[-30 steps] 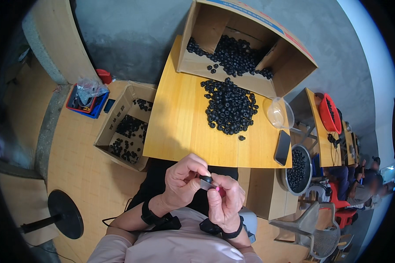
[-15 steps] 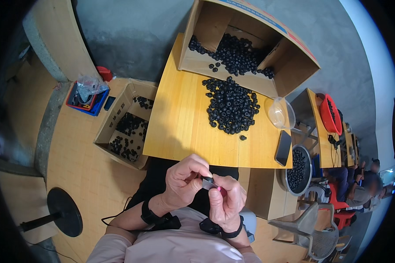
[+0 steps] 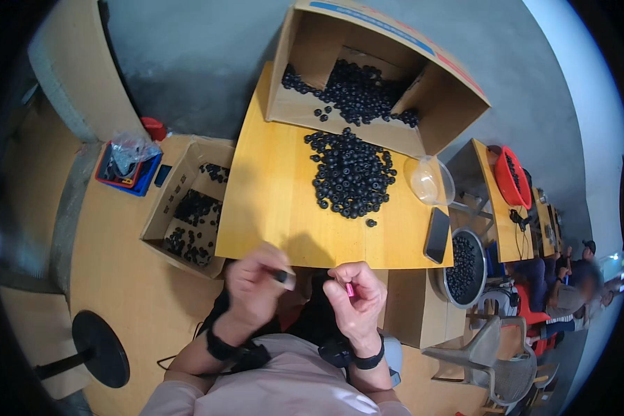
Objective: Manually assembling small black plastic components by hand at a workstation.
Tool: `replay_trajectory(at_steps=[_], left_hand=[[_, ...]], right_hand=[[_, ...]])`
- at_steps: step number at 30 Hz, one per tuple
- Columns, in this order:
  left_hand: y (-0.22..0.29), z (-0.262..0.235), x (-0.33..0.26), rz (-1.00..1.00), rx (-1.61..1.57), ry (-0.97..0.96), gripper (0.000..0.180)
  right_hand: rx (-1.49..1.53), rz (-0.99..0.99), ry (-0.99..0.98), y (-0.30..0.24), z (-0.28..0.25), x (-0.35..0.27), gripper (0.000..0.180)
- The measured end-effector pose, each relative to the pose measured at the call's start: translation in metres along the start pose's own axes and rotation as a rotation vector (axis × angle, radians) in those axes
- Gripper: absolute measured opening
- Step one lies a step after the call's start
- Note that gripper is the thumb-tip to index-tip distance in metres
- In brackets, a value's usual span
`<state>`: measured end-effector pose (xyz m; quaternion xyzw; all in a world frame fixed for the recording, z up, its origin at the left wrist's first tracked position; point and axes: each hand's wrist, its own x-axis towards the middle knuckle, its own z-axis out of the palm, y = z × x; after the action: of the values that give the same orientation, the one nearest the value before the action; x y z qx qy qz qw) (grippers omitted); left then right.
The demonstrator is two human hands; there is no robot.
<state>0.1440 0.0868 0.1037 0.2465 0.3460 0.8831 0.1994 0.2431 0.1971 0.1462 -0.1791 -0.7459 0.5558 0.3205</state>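
Just off the near edge of the yellow table [image 3: 270, 201], my left hand [image 3: 253, 288] is closed on a small black rubber-looking part [image 3: 280, 276]; motion blurs this hand. To its right, my right hand [image 3: 357, 298] is closed around a small pink-handled tool [image 3: 350, 289], most of which the fingers hide. The two hands are apart. Ahead of them on the table lies a heap of small round black parts [image 3: 350, 173], several with a hole showing. One loose black part [image 3: 371, 223] rests at the heap's near side.
A cardboard box [image 3: 457, 104] on its side holds more black parts at the table's back. A clear plastic tub [image 3: 426, 182] and a phone [image 3: 437, 236] lie at right. Below are an open carton [image 3: 161, 208] at left and a metal basin [image 3: 482, 291] at right. People sit far right.
My hands have separated: the left has swung left and slightly down with the black part, away from the tool in my right hand. The whole view has shifted slightly.
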Motion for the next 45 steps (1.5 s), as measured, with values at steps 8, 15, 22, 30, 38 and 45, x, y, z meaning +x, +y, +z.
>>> replay_trajectory(at_steps=[8, 15, 22, 30, 38, 45], left_hand=[[0.008, -0.189, 0.019, -0.198, 0.371, 0.686, 0.033], [0.021, -0.118, 0.023, -0.127, 0.336, 0.404, 0.04], [0.002, -0.006, 0.017, -0.396, 0.186, -0.06, 0.025], [-0.005, 0.025, 0.006, -0.682, 0.024, -0.352, 0.013], [-0.001, 0.026, -0.004, -0.659, -0.081, -0.443, 0.016], [-0.008, 0.034, -0.007, -0.699, -0.363, -0.327, 0.018]], right_hand=[[-0.734, 0.096, 0.249, 0.096, -0.074, 0.057, 0.02], [-0.933, 0.047, 0.072, 0.13, -0.078, 0.071, 0.018], [0.295, 0.076, -0.065, 0.058, -0.04, 0.025, 0.017], [0.451, 0.018, -0.203, 0.021, -0.03, -0.011, 0.026], [0.389, 0.004, -0.228, 0.011, -0.031, -0.014, 0.014], [0.149, -0.112, -0.141, -0.007, -0.031, -0.012, 0.02]])
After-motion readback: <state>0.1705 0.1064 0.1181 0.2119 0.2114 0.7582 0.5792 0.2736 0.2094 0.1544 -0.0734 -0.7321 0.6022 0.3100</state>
